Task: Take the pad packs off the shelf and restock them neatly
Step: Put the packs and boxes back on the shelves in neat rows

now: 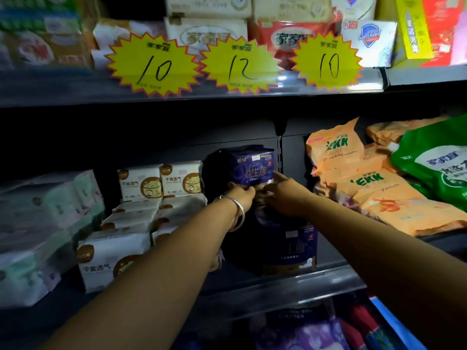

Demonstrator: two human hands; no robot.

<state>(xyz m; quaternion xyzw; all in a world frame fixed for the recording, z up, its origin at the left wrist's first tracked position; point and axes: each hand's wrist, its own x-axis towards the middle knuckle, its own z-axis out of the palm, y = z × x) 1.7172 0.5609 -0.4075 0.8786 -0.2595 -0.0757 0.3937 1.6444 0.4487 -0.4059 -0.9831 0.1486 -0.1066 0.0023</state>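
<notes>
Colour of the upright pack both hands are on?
Dark purple upright pad pack with gold lettering; head view.

Colours along the shelves

Dark purple pad pack [252, 168] with gold lettering, far centre; white packs [161, 183] with brown cat emblems, left; orange bags [336, 152] lettered green, right; yellow starburst tags [151, 64] edged red, above.

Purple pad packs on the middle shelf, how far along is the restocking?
Partly done: one purple pack stands at the shelf's front edge. In hand: the left hand and right hand hold the rear pack. Left: seating it squarely in line.
</notes>
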